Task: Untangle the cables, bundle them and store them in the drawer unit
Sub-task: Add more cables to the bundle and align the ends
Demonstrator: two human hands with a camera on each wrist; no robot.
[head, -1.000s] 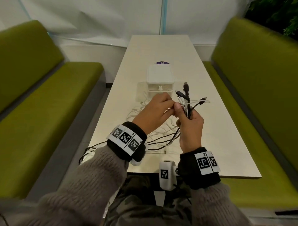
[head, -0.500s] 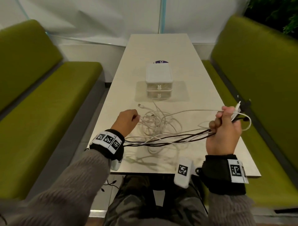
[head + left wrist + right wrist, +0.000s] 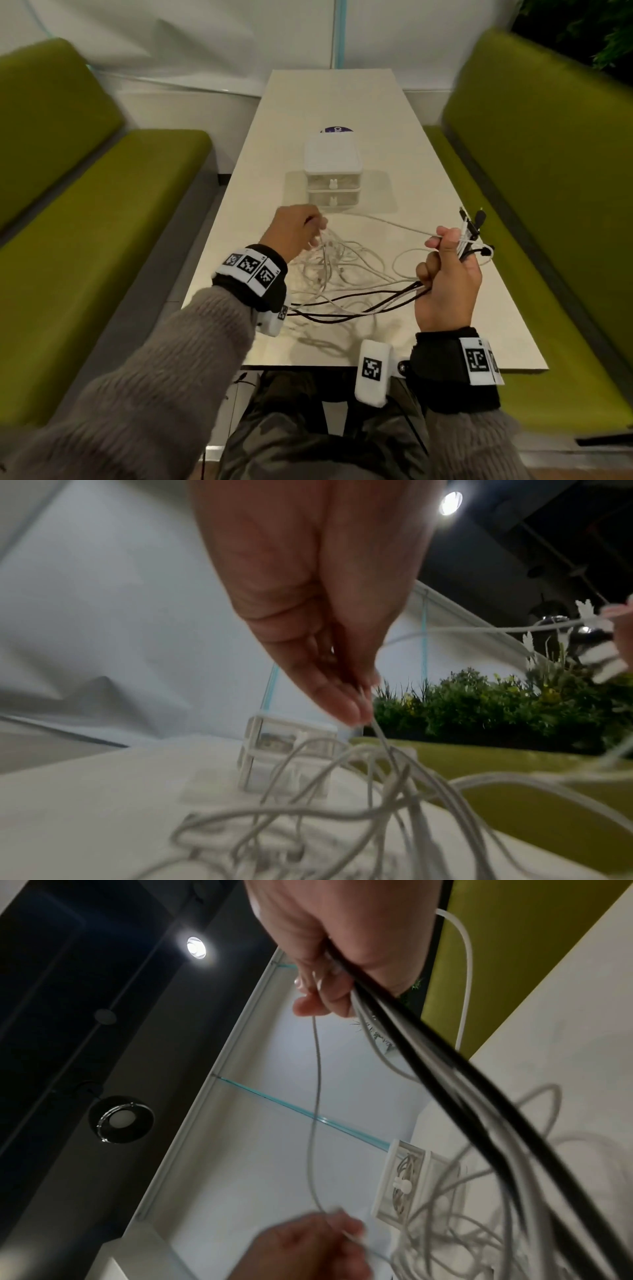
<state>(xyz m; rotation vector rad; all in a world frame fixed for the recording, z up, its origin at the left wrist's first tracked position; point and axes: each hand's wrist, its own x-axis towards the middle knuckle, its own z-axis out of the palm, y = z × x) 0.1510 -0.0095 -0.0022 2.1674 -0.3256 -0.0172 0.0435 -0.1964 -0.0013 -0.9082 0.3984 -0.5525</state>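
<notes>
Cables: a tangle of thin white cords (image 3: 337, 263) and dark brown-black cords (image 3: 363, 303) lay in loose loops on the near half of the cream rectangular tabletop (image 3: 445, 192), between the two hands.
Right hand: the right hand (image 3: 448, 274), at about 3 o'clock from the tangle, was raised above the tabletop with its fingers (image 3: 308, 1007) curled tight round a gathered bunch of the cables.
Plug ends: white and black connectors (image 3: 471, 228) stuck out of the top of that fist toward 1 o'clock.
Dark strands: they ran from the bottom of the fist toward 8 o'clock, passing under the left wrist.
Left hand: the left hand (image 3: 294, 229), at about 10 o'clock from the tangle, pointed down, its fingertips (image 3: 346, 707) pinching one thin white cord above the heap.
Taut cord: one white strand (image 3: 387, 222) stretched nearly straight between the two hands.
Drawer unit: a small white and clear plastic two-drawer box (image 3: 333, 174) stood at 12 o'clock beyond the tangle, both drawers shut, some cable visible through the front in the right wrist view.
Benches: olive-green padded seats (image 3: 102, 212) flanked the tabletop at 9 and 3 o'clock.
</notes>
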